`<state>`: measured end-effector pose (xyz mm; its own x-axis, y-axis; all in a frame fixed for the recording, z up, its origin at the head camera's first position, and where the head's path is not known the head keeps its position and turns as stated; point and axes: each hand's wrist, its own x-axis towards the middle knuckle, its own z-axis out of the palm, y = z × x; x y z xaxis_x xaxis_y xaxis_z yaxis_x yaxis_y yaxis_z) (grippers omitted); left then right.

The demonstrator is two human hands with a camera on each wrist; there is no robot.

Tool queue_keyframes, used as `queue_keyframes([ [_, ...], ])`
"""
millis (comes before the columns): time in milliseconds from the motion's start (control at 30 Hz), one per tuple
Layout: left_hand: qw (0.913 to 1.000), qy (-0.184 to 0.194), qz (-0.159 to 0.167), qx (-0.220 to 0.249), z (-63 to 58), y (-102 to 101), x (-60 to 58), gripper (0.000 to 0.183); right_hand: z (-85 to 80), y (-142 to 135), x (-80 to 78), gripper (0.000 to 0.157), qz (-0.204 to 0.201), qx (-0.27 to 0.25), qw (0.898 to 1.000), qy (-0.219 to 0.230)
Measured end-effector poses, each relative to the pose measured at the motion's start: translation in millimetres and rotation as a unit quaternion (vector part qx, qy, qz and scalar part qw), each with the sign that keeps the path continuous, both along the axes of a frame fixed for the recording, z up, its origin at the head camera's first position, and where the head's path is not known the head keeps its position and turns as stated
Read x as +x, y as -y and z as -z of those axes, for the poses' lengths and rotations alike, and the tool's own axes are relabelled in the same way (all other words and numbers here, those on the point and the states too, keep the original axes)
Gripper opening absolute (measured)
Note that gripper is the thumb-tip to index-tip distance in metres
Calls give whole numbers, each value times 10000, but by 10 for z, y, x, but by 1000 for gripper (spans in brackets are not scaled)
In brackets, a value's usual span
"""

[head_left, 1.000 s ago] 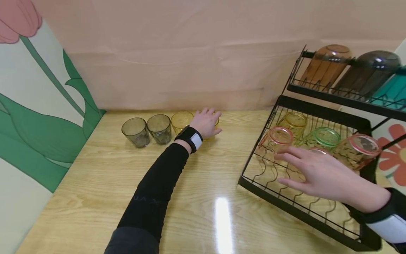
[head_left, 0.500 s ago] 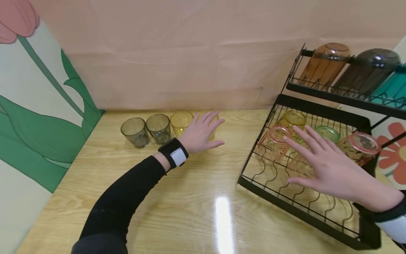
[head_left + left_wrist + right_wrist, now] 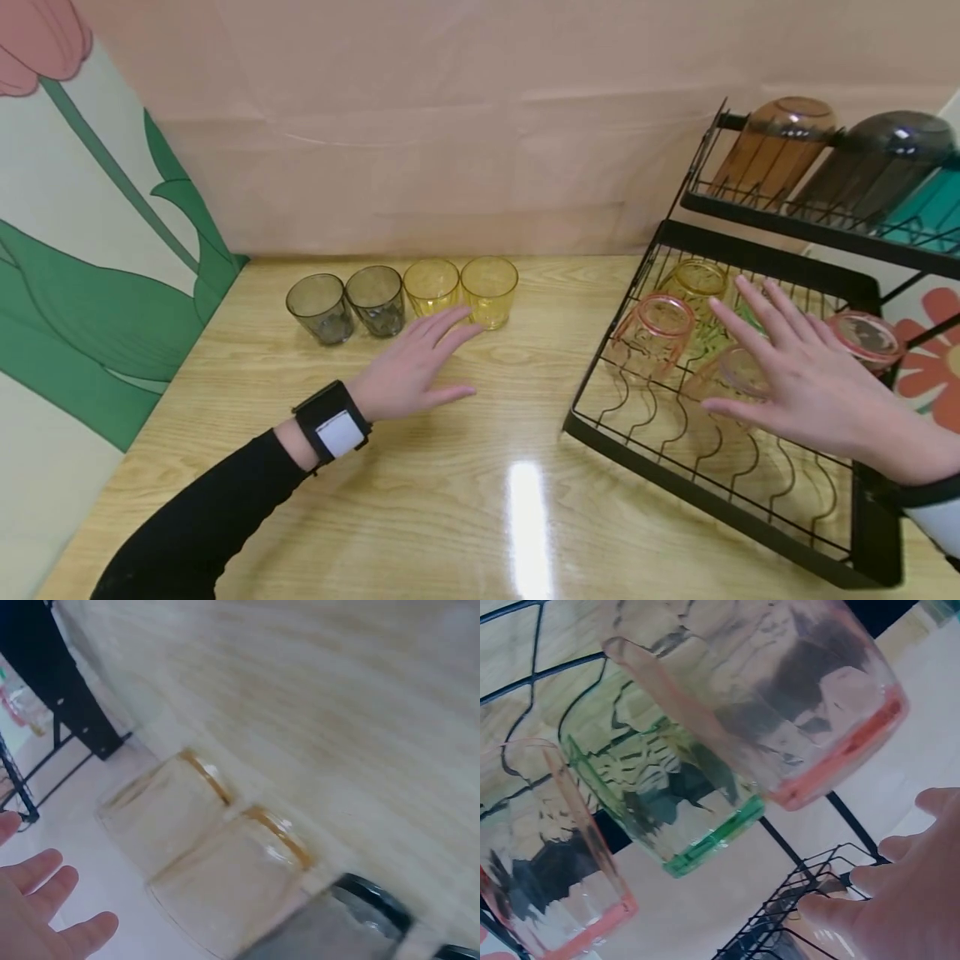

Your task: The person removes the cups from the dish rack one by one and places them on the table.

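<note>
My left hand (image 3: pixel 412 367) is held over the table with fingers spread and nothing in it. Just beyond its fingertips stand two yellow glasses (image 3: pixel 491 296), rims up. Two grey glasses (image 3: pixel 322 312) continue the row to the left. In the left wrist view, that hand's fingers (image 3: pixel 52 889) are apart from the yellow glass (image 3: pixel 169 814). My right hand (image 3: pixel 817 387), also empty and spread, hovers over the rack's lower tier. Upside-down glasses sit there: a pink glass (image 3: pixel 652 333), a yellow one (image 3: pixel 697 279) and, partly hidden by the hand, a green glass (image 3: pixel 660 795).
The black two-tier wire rack (image 3: pixel 712 493) occupies the table's right side. On its upper tier are an orange glass (image 3: pixel 776 154), a dark grey glass (image 3: pixel 877 162) and a teal one (image 3: pixel 930 212). A covered wall (image 3: pixel 450 125) borders the wooden table (image 3: pixel 435 500) at the back.
My left hand has drawn back from the rightmost yellow glass, toward me and to the left, uncovering it. My right hand has spread its fingers and shifted slightly right over the rack.
</note>
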<state>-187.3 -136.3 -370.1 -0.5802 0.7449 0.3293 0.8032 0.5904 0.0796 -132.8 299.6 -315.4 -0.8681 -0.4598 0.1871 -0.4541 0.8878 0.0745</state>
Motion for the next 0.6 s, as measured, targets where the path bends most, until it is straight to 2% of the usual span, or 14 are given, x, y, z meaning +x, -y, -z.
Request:
queue_keyframes([
  [233,9991,228,-289,187,33,230,132,73,122,-48,-19,102,-90,-113,9996,251],
  [467,9988,260,-339,232,26,270,178,72,222,-50,-21,100,127,-338,9963,781],
  [600,9988,281,-312,263,18,264,200,71,263,-54,-22,98,280,-284,9948,934],
])
